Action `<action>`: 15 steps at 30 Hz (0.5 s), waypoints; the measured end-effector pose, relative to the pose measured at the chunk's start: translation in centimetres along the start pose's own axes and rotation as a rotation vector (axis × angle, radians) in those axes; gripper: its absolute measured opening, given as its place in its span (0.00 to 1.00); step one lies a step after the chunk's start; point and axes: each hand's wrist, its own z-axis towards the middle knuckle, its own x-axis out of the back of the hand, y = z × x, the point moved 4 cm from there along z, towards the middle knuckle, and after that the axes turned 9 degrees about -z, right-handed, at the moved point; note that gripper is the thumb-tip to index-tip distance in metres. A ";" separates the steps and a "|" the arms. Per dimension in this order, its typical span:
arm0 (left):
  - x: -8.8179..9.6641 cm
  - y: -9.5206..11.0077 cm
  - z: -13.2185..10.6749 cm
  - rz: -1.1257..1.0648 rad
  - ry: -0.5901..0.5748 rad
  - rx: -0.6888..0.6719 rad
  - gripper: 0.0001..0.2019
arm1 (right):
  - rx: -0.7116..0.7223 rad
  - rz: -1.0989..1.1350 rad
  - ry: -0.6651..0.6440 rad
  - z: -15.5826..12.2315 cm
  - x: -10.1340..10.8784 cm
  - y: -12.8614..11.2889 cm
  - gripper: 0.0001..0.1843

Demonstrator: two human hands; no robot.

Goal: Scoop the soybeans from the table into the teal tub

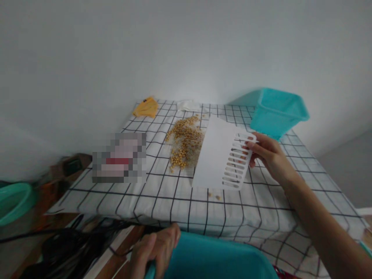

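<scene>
My right hand [266, 154] pinches the slotted end of a flat white plastic sheet [216, 153], thumb on top. The sheet stands tilted over the tablecloth, with its plain end beside a spread of small yellow beans [184, 141] mixed with paler bits. A few loose bits [214, 196] lie by its near corner. Below the table's front edge, my left hand [158, 248] is closed round the rim of a large teal bin [215, 255]. The bin's inside shows only in part, and its lower side is out of view.
On the checked tablecloth [145, 199] stand a teal tapered basket [276, 112] at back right, a yellow cloth [147, 107] at back left and a white crumpled cloth [188, 105]. A blurred-out item [119, 159] lies left. Dark cables [64, 244] and a green basin [14, 201] are lower left.
</scene>
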 end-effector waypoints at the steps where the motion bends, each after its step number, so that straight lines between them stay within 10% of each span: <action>1: 0.4 -0.4 -0.2 -0.016 0.045 0.012 0.33 | -0.003 -0.009 -0.031 -0.1 -0.1 -0.1 0.11; 9: 0.8 -0.7 0.4 0.009 0.139 -0.010 0.33 | -0.110 0.047 -0.513 -1.4 -1.8 -0.7 0.14; 15: 1.4 1.0 0.5 0.096 0.082 0.008 0.34 | -0.064 0.139 -0.093 -0.3 0.1 -0.1 0.11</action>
